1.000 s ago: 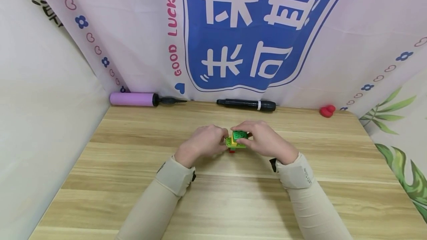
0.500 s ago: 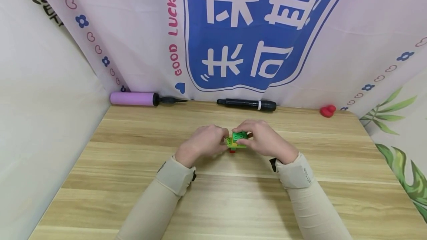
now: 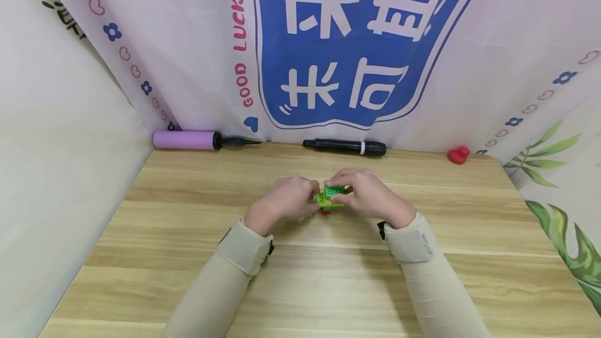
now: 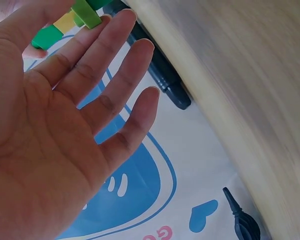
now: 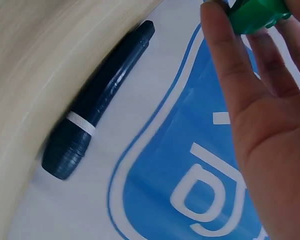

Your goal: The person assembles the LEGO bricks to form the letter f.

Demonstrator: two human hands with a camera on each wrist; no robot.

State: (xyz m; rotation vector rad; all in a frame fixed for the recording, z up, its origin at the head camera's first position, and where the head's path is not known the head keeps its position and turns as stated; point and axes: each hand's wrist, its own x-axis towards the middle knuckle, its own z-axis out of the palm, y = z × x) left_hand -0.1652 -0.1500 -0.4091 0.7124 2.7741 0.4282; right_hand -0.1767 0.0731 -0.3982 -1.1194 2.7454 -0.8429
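Note:
A small build of toy building bricks sits between both hands in the head view. Its layers are a green brick (image 3: 331,191) on top, a bit of yellow brick (image 3: 327,202), a light green piece (image 3: 320,199) and a red brick (image 3: 326,212) lowest. My left hand (image 3: 290,198) pinches the light green piece at its left end. Thumb and fingers of my right hand (image 3: 372,197) hold the green top brick. In the left wrist view the light green piece (image 4: 86,13) is at the fingertips; the right wrist view shows the green brick (image 5: 257,14) in the fingers.
Along the back edge of the wooden table (image 3: 300,286) lie a purple pump (image 3: 185,140) with a black nozzle, a black microphone-like object (image 3: 345,147) with a white band, and a red object (image 3: 458,155). A printed cloth (image 3: 211,56) hangs behind.
The green top brick has come slightly lower, and less of the yellow brick shows under it. Both hands keep nearly the same place and hold. The head view has shifted a little.

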